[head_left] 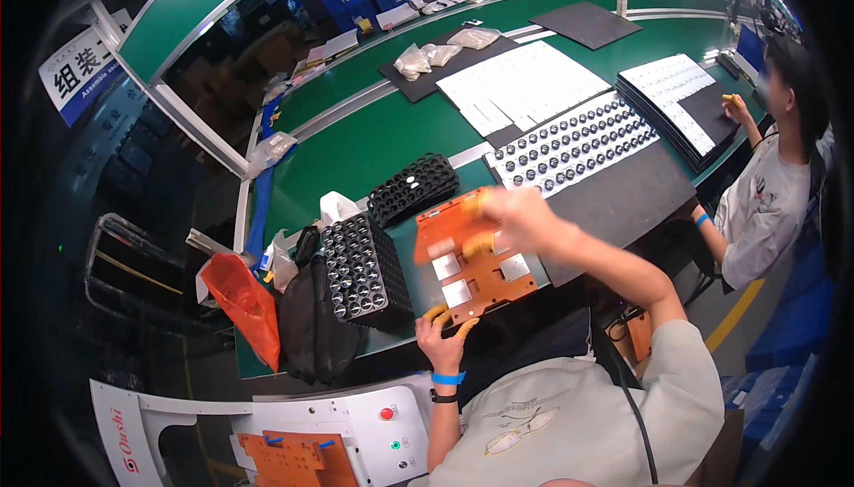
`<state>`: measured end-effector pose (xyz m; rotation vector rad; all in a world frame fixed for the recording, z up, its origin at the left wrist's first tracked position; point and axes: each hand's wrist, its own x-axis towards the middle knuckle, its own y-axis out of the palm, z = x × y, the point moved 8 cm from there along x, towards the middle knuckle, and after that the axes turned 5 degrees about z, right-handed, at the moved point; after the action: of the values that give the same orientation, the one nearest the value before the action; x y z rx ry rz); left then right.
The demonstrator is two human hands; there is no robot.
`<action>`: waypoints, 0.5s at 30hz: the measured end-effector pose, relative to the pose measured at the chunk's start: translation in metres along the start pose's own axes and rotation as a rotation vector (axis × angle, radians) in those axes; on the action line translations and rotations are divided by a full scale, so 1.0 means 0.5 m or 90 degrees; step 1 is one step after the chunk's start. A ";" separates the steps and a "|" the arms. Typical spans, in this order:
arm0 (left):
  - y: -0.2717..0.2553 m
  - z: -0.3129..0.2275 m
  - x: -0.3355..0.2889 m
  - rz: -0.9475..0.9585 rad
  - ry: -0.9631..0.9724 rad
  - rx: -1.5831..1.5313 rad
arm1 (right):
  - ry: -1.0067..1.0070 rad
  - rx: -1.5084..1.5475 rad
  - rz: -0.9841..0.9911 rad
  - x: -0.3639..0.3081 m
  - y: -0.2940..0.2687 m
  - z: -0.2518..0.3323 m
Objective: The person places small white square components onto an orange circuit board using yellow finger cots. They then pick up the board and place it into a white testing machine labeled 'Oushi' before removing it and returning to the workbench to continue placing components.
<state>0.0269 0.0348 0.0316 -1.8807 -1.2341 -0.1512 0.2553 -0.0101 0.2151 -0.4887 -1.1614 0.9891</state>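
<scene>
An orange fixture plate (485,284) with several white square pieces on it lies near the table's front edge. My left hand (440,340) grips its near left corner, yellow covers on the fingertips. Behind it, an orange upper plate (442,225) stands over the fixture's far part, its lower edge blurred. My right hand (525,220) is over the right side of that upper plate, smeared by motion. Yellow covers show on its fingertips too; whether it holds the plate cannot be made out.
Left of the fixture stand a black rack of round caps (356,269) and a black tray (412,186). Farther right lie a white sheet with rows of black round parts (578,144), a dark mat (614,211) and a stack of boards (680,100). A co-worker (774,193) sits at right.
</scene>
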 end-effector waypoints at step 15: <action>0.007 -0.002 0.006 0.005 0.041 0.007 | 0.478 0.497 -0.208 0.130 0.224 -0.406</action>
<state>0.0313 0.0358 0.0316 -1.8565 -1.1817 -0.1983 0.4025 0.1341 0.0902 -0.0095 -0.1277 0.7830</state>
